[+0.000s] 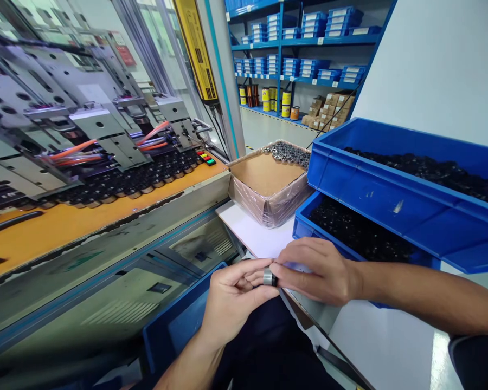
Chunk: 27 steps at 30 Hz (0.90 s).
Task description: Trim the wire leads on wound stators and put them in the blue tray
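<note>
A small cylindrical part (268,277), silver metal with a black end, sits between my two hands above my lap. My left hand (231,303) curls around its metal side, fingers behind it and thumb below. From the right, the thumb and fingers of my right hand (319,271) close on the black end. The fingertips cover much of the part, so its far side is hidden. Just beyond my right hand, a lower blue bin (303,225) holds many small black pieces.
An upper blue bin (382,181) of black pieces overhangs the lower one. A plastic-lined cardboard box (252,197) holds metal rings along its far side. On the left, a machine (101,124) stands over an orange worktop (77,227) with rows of black-topped parts. Blue shelves (301,40) stand behind.
</note>
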Motion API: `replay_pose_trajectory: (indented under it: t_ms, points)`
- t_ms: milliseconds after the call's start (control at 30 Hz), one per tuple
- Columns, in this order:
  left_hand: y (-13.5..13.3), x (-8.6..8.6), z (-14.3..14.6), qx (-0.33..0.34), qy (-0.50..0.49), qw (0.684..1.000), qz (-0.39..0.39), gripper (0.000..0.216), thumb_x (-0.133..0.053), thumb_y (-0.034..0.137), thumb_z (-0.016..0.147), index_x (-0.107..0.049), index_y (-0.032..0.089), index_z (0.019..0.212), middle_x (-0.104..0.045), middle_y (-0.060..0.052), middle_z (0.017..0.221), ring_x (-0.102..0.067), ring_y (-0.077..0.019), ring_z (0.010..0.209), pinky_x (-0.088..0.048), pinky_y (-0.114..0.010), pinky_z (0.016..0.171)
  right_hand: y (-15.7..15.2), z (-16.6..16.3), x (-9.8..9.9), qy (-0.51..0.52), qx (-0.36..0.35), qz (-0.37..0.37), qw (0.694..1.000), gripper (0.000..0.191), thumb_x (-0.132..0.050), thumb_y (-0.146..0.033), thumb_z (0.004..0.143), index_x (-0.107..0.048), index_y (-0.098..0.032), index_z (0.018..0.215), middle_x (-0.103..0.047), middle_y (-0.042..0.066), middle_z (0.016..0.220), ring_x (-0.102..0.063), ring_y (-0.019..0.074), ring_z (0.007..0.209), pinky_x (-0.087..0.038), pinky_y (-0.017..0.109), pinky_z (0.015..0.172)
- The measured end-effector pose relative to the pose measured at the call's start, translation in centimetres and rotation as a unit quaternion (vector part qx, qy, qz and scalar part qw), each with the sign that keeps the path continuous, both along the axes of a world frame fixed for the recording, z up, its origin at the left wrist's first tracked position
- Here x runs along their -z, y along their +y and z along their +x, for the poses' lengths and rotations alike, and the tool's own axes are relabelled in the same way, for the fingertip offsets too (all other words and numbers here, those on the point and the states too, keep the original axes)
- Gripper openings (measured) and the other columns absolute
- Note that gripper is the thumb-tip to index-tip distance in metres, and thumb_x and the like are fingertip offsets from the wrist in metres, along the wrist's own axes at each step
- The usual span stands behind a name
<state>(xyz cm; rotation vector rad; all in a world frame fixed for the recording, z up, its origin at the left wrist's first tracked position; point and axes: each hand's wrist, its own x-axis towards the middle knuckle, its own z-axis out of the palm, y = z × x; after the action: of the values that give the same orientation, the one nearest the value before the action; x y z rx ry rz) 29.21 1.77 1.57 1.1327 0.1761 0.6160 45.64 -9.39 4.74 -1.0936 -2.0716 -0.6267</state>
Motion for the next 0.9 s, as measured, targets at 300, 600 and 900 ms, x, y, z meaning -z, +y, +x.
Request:
replay_pose_trajectory:
  t_ms: [300, 600, 900]
  points:
    - [-1.9, 1.0, 0.9, -0.067, -0.033, 0.997, -0.015, 0.034, -0.085, 0.010, 0.067, -0.080, 0.029, 0.094, -0.082, 0.000, 0.088, -0.077, -0.0118, 0.078, -0.059, -0.012, 0.073, 0.2, -0.1, 0.1, -0.048, 0.007, 0.008, 0.999, 0.022, -0.050, -0.013, 0.098, -0.059, 0.002, 0.111, -0.065, 0.013, 0.084, -0.063, 0.0201, 0.077, -0.059, 0.034, 0.063]
    - [-0.3, 0.1, 0.4, -0.181, -0.081, 0.935, 0.296, 0.040, -0.086, 0.011, 0.066, -0.078, 0.026, 0.102, -0.078, -0.003, 0.092, -0.074, -0.0135, 0.081, -0.061, -0.019, 0.073, -0.3, -0.9, 0.6, 0.082, -0.024, 0.001, 0.996, 0.020, -0.053, 0.000, 0.090, -0.058, -0.002, 0.109, -0.065, 0.017, 0.096, -0.064, 0.0212, 0.095, -0.062, 0.035, 0.081]
    - [0.5, -0.2, -0.9, -0.240, -0.057, 0.871, 0.424, 0.018, -0.078, 0.014, 0.077, -0.074, 0.019, 0.094, -0.074, -0.003, 0.082, -0.072, -0.0141, 0.074, -0.059, -0.023, 0.066, -0.9, 3.2, -3.3, -0.021, 0.063, -0.098, 0.993, 0.029, -0.056, -0.026, 0.099, -0.058, -0.010, 0.123, -0.067, 0.015, 0.109, -0.064, 0.0235, 0.106, -0.058, 0.039, 0.092]
